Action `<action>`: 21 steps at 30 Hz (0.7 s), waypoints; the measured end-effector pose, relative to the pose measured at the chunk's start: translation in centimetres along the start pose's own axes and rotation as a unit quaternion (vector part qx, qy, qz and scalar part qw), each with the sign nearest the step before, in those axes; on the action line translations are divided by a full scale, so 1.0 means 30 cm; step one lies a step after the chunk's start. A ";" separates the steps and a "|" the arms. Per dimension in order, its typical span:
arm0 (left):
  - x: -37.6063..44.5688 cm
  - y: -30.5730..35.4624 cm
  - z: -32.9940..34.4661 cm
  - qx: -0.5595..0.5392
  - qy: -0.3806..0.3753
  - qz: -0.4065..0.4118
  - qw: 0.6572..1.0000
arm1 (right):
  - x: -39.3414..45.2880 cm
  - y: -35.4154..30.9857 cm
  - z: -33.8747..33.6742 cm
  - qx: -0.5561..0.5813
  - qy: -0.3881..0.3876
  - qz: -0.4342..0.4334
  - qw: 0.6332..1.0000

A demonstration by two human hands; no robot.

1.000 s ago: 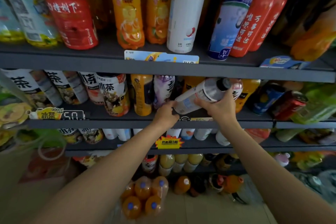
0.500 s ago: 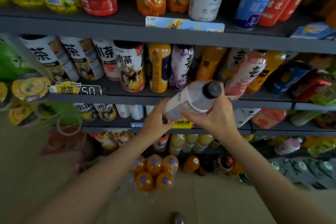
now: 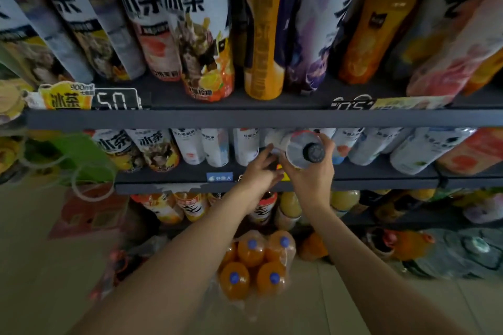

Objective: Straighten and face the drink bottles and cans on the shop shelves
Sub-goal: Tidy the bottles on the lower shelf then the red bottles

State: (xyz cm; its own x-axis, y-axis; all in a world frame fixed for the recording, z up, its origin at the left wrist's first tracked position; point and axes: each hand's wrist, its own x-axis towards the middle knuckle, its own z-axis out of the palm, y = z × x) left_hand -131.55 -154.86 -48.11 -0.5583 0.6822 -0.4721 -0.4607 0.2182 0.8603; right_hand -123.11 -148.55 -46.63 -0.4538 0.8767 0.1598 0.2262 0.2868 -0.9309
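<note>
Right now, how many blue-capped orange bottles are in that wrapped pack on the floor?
4 blue caps show: back left, back right, front left, front right. A further orange bottle at the left edge has its cap hidden; others may be too.

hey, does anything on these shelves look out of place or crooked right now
Yes. The right hand grips a clear bottle at the white-bottle shelf, its black cap toward the camera, so not yet standing. A shrink-wrapped orange pack sits on the floor below.
</note>
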 end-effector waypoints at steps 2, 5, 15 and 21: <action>0.057 -0.024 -0.009 0.015 0.002 -0.006 1.000 | 0.037 0.041 0.046 -0.021 -0.014 -0.001 1.000; 0.110 -0.036 -0.022 0.031 0.003 0.004 0.999 | 0.092 0.089 0.103 -0.089 -0.022 -0.007 0.996; 0.158 0.032 -0.083 0.132 -0.009 0.028 0.991 | 0.333 0.060 0.239 -0.265 -0.161 0.113 0.944; 0.095 0.050 -0.086 0.181 0.002 0.041 0.983 | 0.274 0.062 0.218 -0.185 -0.084 0.097 0.974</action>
State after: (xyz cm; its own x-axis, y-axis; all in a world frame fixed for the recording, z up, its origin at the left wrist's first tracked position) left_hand -135.62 -154.38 -48.67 -0.5857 0.7059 -0.3983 -0.1395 0.3962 0.9075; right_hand -132.06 -143.35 -49.20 -0.4998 0.8612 -0.0923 0.6027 0.2693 -0.7512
